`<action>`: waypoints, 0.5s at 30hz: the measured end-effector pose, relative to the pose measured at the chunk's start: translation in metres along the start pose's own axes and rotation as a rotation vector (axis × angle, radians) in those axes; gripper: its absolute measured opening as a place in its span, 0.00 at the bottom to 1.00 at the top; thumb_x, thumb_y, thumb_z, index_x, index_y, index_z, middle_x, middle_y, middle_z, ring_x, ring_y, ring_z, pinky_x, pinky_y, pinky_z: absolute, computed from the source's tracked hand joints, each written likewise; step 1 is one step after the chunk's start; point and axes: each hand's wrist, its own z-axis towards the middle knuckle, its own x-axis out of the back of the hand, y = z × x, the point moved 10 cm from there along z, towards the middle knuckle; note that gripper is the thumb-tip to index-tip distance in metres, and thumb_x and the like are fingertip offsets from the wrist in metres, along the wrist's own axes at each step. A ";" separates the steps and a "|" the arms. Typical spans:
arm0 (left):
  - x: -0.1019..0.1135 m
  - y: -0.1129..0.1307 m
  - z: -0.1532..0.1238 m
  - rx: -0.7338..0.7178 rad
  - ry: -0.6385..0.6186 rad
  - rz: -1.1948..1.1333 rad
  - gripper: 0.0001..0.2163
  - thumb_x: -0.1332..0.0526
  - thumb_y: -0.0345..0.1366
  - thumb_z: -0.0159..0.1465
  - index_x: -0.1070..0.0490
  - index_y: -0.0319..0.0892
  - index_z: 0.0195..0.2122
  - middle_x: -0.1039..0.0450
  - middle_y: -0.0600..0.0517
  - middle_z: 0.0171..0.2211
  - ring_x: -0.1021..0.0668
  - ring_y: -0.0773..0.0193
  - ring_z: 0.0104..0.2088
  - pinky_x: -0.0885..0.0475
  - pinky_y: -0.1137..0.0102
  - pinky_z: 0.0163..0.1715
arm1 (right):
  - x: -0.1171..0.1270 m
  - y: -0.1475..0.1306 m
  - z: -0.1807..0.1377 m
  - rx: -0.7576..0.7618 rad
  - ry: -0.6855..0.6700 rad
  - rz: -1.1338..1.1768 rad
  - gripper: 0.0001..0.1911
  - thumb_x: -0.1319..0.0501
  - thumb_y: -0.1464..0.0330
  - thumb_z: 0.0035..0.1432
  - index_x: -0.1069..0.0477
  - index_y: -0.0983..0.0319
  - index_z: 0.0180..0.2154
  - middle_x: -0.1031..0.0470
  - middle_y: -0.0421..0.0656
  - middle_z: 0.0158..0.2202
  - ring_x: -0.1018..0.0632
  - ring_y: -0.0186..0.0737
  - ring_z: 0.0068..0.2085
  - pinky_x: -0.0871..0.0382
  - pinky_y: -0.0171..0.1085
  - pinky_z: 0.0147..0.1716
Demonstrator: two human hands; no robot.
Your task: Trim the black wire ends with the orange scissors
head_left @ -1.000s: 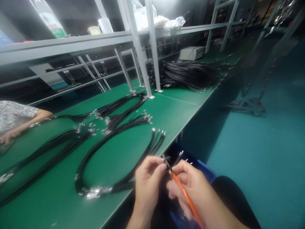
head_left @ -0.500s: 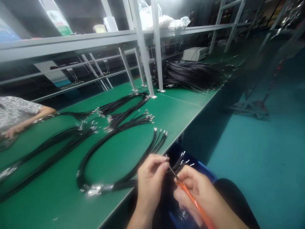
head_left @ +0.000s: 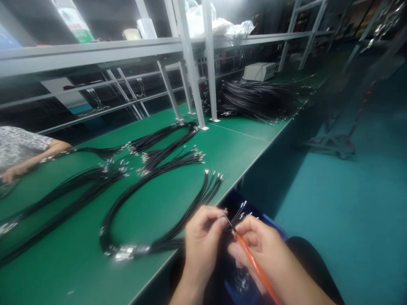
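Note:
At the table's front edge my left hand is closed, its thumb and forefinger pinching the small metal-tipped end of a black cable. My right hand is wrapped round an orange-handled tool with a thin metal shaft. The tool's tip meets the cable end at my left fingertips; the exact contact is too small to make out. A black cable bundle, bound with shiny wrap, curves over the table to my left hand. More loose cable ends with silvery tips fan out behind my hands.
On the green table lie more cable bundles and a large cable pile near a white box. White shelf posts rise from it. A blue bin sits below the edge. Another person's arm rests at left.
The tool's tip and my right hand have shifted very slightly while both hands keep their holds. The camera view has drifted a little.

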 end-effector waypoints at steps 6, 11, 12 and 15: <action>-0.002 0.003 0.001 -0.043 -0.002 0.022 0.03 0.37 0.28 0.58 0.27 0.44 0.30 0.27 0.55 0.30 0.25 0.66 0.32 0.30 0.73 0.33 | -0.001 0.001 -0.001 -0.064 -0.044 -0.069 0.09 0.37 0.72 0.49 0.39 0.60 0.28 0.31 0.31 0.17 0.36 0.25 0.10 0.45 0.27 0.11; -0.003 0.007 0.001 -0.077 0.000 0.062 0.04 0.38 0.28 0.59 0.27 0.44 0.30 0.28 0.55 0.30 0.25 0.66 0.32 0.30 0.73 0.33 | 0.000 0.000 -0.002 -0.060 -0.074 -0.104 0.09 0.39 0.71 0.51 0.40 0.59 0.29 0.32 0.31 0.17 0.37 0.24 0.11 0.48 0.27 0.11; -0.003 0.008 0.001 -0.085 0.001 0.079 0.04 0.38 0.29 0.59 0.27 0.44 0.30 0.27 0.55 0.30 0.25 0.66 0.32 0.30 0.73 0.32 | 0.000 0.000 -0.002 -0.049 -0.078 -0.116 0.08 0.39 0.71 0.51 0.40 0.59 0.29 0.32 0.31 0.17 0.37 0.25 0.11 0.47 0.27 0.12; -0.002 0.011 0.001 -0.128 0.011 0.141 0.04 0.38 0.28 0.60 0.27 0.44 0.32 0.27 0.55 0.30 0.25 0.66 0.32 0.30 0.73 0.33 | 0.002 0.002 -0.002 -0.022 -0.069 -0.164 0.09 0.38 0.73 0.49 0.39 0.59 0.28 0.33 0.32 0.17 0.33 0.28 0.17 0.44 0.28 0.16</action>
